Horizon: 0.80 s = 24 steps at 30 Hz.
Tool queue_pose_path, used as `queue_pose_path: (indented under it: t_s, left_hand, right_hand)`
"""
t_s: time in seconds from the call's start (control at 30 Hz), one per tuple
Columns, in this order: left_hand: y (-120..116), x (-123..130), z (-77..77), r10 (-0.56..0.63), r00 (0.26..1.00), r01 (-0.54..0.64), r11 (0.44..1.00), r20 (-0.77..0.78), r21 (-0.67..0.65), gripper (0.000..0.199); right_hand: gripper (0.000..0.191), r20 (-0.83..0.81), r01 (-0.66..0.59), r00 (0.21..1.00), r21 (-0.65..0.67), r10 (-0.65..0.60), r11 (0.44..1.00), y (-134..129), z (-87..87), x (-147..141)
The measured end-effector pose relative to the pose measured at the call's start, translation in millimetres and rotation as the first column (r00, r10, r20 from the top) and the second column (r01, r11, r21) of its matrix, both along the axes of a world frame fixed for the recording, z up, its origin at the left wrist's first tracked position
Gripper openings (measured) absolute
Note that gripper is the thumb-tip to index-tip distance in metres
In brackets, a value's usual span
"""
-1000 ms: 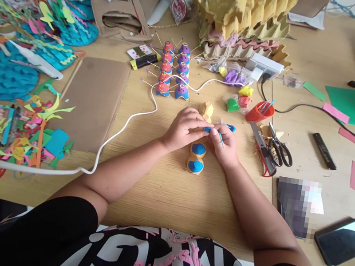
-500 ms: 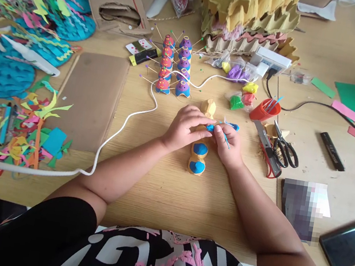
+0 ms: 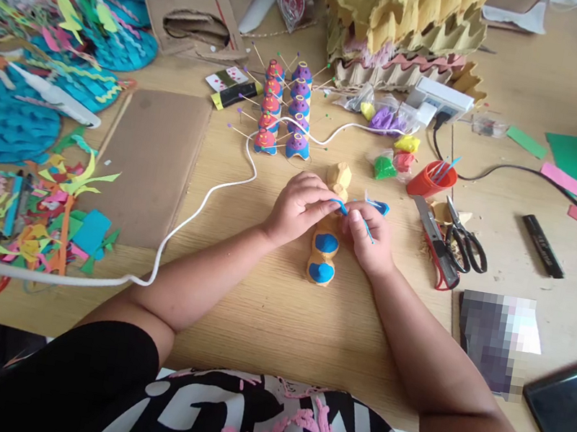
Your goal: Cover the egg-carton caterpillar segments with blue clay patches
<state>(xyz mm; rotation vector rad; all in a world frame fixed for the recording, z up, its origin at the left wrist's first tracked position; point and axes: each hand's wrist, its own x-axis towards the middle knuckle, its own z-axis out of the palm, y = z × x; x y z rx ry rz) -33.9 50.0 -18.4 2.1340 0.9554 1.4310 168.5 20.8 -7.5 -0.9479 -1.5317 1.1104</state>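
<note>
My left hand point(image 3: 299, 207) pinches a small piece of blue modelling clay point(image 3: 338, 205) between thumb and fingertips. Close against it, my right hand point(image 3: 371, 238) has its fingers curled, with a thin blue stick point(image 3: 368, 232) jutting out past the thumb. The right fingertips meet the clay's other end. Beneath both hands lies an egg-carton strip point(image 3: 322, 255), its middle partly hidden. Two near cups carry blue clay caps point(image 3: 321, 272); the far cup point(image 3: 339, 175) is bare yellowish card. A blue-edged clear packet point(image 3: 378, 206) rests behind my right hand.
Two rows of decorated carton pieces point(image 3: 272, 104) stand behind, crossed by a white cable point(image 3: 209, 192). Clay bags point(image 3: 384, 167), a red cup point(image 3: 426, 179), a cutter knife point(image 3: 432, 228) and scissors point(image 3: 467, 248) lie rightward. Paper scraps point(image 3: 46, 221) and cardboard point(image 3: 148, 165) are leftward.
The blue clay now shows as a longer, thinner piece between my fingertips, and my left fingers have closed in on it. The carton strip stays in place.
</note>
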Motion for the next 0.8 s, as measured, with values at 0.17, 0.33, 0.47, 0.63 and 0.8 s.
queue_pose_path:
  t_s: [0.17,0.33,0.47,0.63,0.8]
  left_hand:
    - [-2,0,0.4,-0.032,0.999,0.033,0.999,0.018,-0.031,0.039]
    - [-5,2,-1.0,-0.067,0.984,0.096,0.979,0.163,-0.177,0.045]
    - [-3,3,-4.0,-0.054,0.971,0.117,0.957,0.232,-0.267,0.04]
    - [0,4,-10.4,-0.096,0.945,0.192,0.938,0.314,-0.29,0.034]
    - [1,5,-14.8,-0.086,0.938,0.202,0.923,0.335,-0.327,0.037]
  right_hand:
    - [0.059,0.056,0.025,0.998,0.006,-0.025,1.0,0,-0.3,0]
    - [0.06,0.05,0.043,0.998,0.014,-0.043,0.999,0,0.4,0]
    - [0.059,0.07,0.009,0.998,0.016,-0.01,1.0,-1,-0.3,-1]
    - [0.057,0.055,-0.009,0.998,0.012,0.008,1.0,-2,-1.9,-2]
    - [0.057,0.054,-0.008,0.999,0.006,0.008,1.0,-3,-1.0,-2]
